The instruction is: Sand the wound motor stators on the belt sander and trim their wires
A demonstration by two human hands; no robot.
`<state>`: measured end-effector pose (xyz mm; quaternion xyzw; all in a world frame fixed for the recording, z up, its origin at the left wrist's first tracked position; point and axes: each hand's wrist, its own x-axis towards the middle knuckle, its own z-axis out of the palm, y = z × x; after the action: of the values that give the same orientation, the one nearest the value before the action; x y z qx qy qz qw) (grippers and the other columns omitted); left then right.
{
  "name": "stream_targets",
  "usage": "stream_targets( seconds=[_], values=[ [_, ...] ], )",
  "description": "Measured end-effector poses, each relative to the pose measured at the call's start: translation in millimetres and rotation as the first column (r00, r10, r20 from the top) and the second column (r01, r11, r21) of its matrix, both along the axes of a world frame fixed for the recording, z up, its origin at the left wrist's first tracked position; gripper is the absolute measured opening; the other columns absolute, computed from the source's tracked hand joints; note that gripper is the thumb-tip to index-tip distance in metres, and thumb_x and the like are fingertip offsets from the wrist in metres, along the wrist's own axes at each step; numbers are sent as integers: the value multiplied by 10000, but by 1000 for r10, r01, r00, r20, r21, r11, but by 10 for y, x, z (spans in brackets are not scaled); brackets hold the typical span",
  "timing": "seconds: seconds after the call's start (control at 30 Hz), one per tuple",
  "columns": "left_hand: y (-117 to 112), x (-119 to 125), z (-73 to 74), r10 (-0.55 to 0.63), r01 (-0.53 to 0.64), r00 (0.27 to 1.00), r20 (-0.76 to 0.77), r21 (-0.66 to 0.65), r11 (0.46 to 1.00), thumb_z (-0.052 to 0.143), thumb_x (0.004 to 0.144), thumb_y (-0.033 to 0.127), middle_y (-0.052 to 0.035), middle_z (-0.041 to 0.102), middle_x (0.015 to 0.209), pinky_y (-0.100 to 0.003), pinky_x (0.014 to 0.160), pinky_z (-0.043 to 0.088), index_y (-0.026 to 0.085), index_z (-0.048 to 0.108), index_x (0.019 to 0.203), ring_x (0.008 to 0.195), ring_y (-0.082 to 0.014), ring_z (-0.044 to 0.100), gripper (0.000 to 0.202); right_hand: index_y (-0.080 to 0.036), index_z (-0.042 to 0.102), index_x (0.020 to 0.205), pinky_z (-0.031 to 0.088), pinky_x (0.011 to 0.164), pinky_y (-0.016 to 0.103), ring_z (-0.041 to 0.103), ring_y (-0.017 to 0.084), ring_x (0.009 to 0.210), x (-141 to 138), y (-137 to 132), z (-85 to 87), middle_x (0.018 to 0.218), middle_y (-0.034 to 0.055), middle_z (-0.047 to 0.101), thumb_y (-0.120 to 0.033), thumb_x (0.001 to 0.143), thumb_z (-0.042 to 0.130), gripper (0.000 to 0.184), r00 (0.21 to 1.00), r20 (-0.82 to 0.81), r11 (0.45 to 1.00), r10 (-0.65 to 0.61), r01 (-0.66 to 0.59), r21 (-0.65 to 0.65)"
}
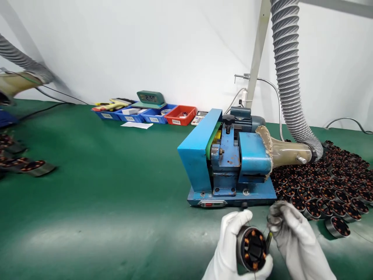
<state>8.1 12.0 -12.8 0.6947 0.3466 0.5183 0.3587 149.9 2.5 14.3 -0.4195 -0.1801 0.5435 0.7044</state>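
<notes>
My left hand (227,249), in a white glove, is wrapped round a motor stator (254,251) above the front of the green table. Its open face, with copper windings round a black core, is turned towards me. Just to its right, my gloved right hand (297,239) is closed with the fingers pinched together. A thin dark tool with a yellow-green part (269,237) points down from those fingers, close to the stator's right rim. The tool's exact kind is not clear, and grey smudges mark that glove's fingertips.
A blue belt grinder (201,155) stands behind my hands, joined to a grey ribbed hose (287,66). Many stators (338,227) crowd the right side; several more (37,168) lie far left. Blue bins (129,116), a red bin (180,116) and a clock (150,97) line the wall.
</notes>
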Motion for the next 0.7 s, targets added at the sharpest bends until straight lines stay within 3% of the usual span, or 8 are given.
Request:
stream_targets(
  seconds=[0.13,0.23,0.33,0.4,0.5,0.57,0.7],
  values=[
    [-4,17,94,-80,79,997,5,82,993,578,635,34,-52,503,1039,-372,837,544,290,418,1250,971,-228,602,685,-200,788,683,550,601,241,683,178,617,-126,2,32,655,56,752,-279,506,895,221,961,261,995,88,-99,30],
    [-7,66,110,-93,91,996,9,125,988,574,633,16,-20,456,972,-288,757,539,295,422,1205,855,-164,593,655,-193,757,600,490,452,168,600,102,474,-112,82,93,547,9,692,-309,535,885,184,995,87,999,41,-43,19],
    [-3,149,64,17,-24,999,44,163,986,599,638,34,-14,434,957,-271,707,522,289,439,1150,812,-153,559,595,-232,755,672,503,460,140,592,71,470,-34,129,87,584,-29,692,-332,563,875,190,981,-151,990,-122,131,49],
    [24,217,7,121,-131,988,95,108,986,626,626,60,-31,456,1001,-325,746,532,288,446,1148,855,-186,571,597,-248,766,743,570,587,191,676,115,585,-24,108,3,684,-5,747,-375,590,853,217,968,-101,966,-231,241,98],
    [102,318,-75,218,-217,968,124,-25,976,664,643,105,-55,488,1096,-395,855,527,293,459,1155,989,-235,589,583,-224,770,868,600,727,318,735,238,787,-134,49,-165,865,79,785,-452,653,786,314,977,155,984,-148,130,126],
    [160,375,-101,205,-185,969,136,-149,971,687,682,175,-64,505,1121,-418,934,496,277,466,1147,1080,-252,571,525,-220,743,968,597,762,354,729,278,871,-253,51,-226,953,92,778,-415,666,776,361,946,313,996,-86,73,52],
    [281,483,-51,130,-46,969,211,-361,931,603,807,356,-110,499,1182,-435,968,483,234,419,1174,1116,-248,577,428,-185,687,1003,608,696,337,742,269,790,-391,225,-162,866,76,785,-314,604,798,433,860,480,980,-174,200,-4]
  ],
)
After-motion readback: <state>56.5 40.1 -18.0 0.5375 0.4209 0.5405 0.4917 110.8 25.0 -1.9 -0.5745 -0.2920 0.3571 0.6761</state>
